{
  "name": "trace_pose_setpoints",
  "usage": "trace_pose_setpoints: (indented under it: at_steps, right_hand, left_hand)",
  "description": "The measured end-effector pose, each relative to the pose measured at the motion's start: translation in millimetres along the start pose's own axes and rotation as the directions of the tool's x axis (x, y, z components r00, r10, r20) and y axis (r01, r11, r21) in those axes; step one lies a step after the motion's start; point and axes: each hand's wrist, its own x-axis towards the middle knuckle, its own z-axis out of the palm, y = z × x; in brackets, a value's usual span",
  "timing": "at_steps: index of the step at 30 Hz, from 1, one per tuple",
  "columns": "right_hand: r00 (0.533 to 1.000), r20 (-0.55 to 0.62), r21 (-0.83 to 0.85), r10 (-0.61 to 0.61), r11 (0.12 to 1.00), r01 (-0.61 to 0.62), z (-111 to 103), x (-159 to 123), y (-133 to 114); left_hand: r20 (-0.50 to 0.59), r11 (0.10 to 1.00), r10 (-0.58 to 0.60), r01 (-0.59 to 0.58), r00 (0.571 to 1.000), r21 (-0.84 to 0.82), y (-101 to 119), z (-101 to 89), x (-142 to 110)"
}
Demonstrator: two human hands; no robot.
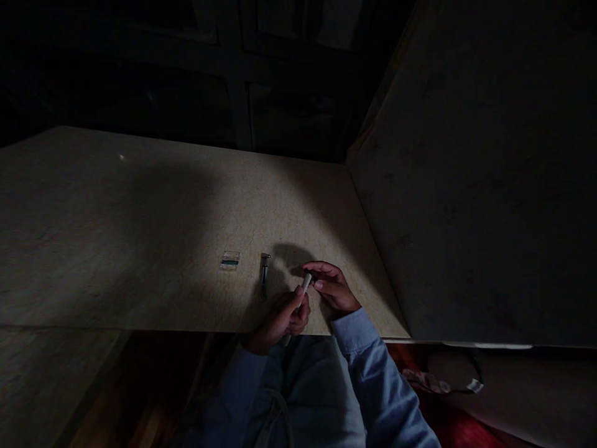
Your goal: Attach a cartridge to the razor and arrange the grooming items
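Note:
My left hand point(295, 311) is closed around a slim white stick-like handle point(306, 283), which slants up and to the right above the near edge of the counter. At its upper end, the fingers of my right hand point(333, 287) pinch a small dark piece point(313, 274); whether it touches the stick I cannot tell. Left of my hands lies a razor-like metal tool point(264, 277) with a short crosswise head, pointing away from me. Further left is a small clear plastic case point(230, 261) with a dark strip inside.
The pale speckled counter point(177, 236) meets a tall panel point(476, 186) on the right. Dark framed glass doors point(237, 93) stand behind it. Below the right edge, a cable or strap with a white tag point(475, 386) shows. The light is dim.

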Motion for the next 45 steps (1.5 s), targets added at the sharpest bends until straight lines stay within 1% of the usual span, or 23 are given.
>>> trace_pose_setpoints:
  at_steps: [3,5,9,13,19,23,29,32,35,38,41,45]
  right_hand:
    - [0.999,0.032,0.001,0.021,1.0,-0.021,0.0,-0.3,-0.4]
    - [0.999,0.048,-0.003,0.025,1.0,-0.025,-0.3,-0.3,-0.7]
    - [0.998,0.054,-0.01,0.012,1.0,-0.012,-0.8,0.2,-0.1]
    - [1.0,0.006,0.012,0.001,1.0,-0.001,-1.5,0.9,2.1]
    - [1.0,-0.026,0.003,-0.007,1.0,0.007,-2.2,1.1,2.4]
    - [1.0,-0.025,0.008,-0.017,1.0,0.017,-1.6,0.7,0.9]
    - [1.0,-0.018,-0.003,-0.02,1.0,0.02,-3.1,0.4,2.2]
    - [1.0,0.001,-0.008,-0.015,1.0,0.015,-4.0,0.3,2.9]
    - [0.999,0.038,-0.007,0.008,1.0,-0.008,-3.6,0.3,2.4]
    - [0.999,0.047,-0.003,0.02,1.0,-0.019,-2.1,0.3,1.4]
    - [0.999,0.021,0.017,0.035,0.999,-0.036,-0.8,0.2,1.2]
    - [0.999,0.006,0.03,0.046,0.998,-0.046,-0.9,0.1,2.1]
  left_hand:
    - [0.025,0.997,0.038,-0.036,0.999,-0.071,1.0,-0.4,0.7]
    - [0.001,0.993,0.067,-0.067,0.998,-0.098,1.1,-1.2,1.4]
    - [-0.01,0.996,0.071,-0.072,0.997,-0.057,-1.0,-3.2,3.3]
    - [-0.014,0.997,0.071,-0.071,0.997,-0.01,-3.7,-3.4,4.4]
    - [-0.017,0.998,0.012,-0.011,1.0,0.064,-2.7,-1.1,4.4]
    - [0.005,0.994,-0.017,0.017,1.0,0.111,-1.4,-1.9,3.1]
    - [0.058,0.982,-0.091,0.08,0.994,0.174,-3.1,-6.0,-1.7]
    - [0.078,0.989,-0.058,0.047,0.995,0.138,-4.3,-6.4,-1.7]
    - [0.103,0.999,0.026,-0.031,0.994,0.039,-5.0,-6.2,0.3]
    - [0.084,0.997,0.077,-0.074,0.993,-0.038,-4.7,-6.2,2.2]
    - [0.059,0.996,0.072,-0.069,0.996,-0.05,-3.6,-5.9,2.8]
    - [0.041,0.999,0.044,-0.043,0.998,-0.023,-2.4,-4.6,2.4]
